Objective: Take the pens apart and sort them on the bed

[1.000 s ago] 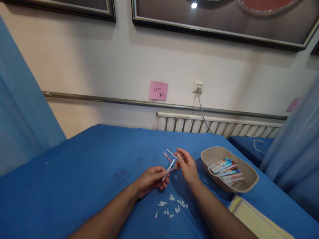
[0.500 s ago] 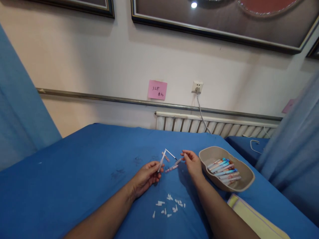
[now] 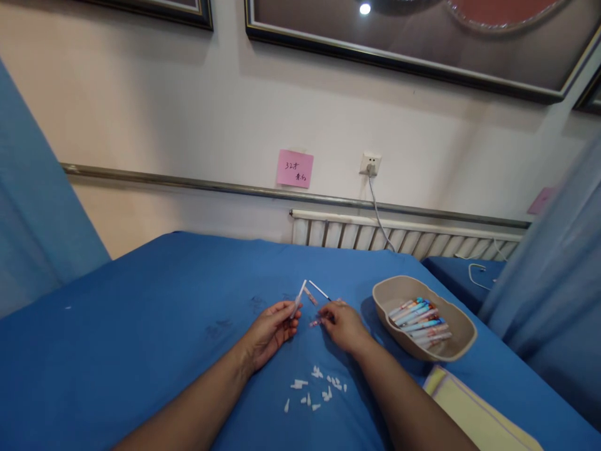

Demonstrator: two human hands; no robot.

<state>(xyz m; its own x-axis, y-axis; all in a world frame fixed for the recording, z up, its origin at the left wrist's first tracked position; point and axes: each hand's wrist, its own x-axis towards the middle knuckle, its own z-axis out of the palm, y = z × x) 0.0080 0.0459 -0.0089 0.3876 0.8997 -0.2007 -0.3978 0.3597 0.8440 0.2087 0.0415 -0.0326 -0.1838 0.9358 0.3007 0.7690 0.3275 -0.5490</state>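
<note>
My left hand (image 3: 271,329) pinches a thin white pen refill (image 3: 298,297) that points up and away over the blue table (image 3: 141,326). My right hand (image 3: 342,324) lies low on the cloth with its fingers curled over a pink pen part (image 3: 315,322). Another thin refill (image 3: 320,290) and a pink pen piece (image 3: 310,295) lie just beyond the hands. Several small white caps (image 3: 315,391) are scattered on the cloth near my forearms.
A beige tray (image 3: 462,351) with several blue and pink pens (image 3: 417,319) stands to the right. A yellow-edged cloth (image 3: 474,416) lies at the near right. Blue curtains hang on both sides. A radiator (image 3: 399,237) and wall socket (image 3: 370,164) are behind the table.
My right hand has dropped from the air to the cloth onto the pink pen part. My left hand has raised the white refill slightly and shifted left.
</note>
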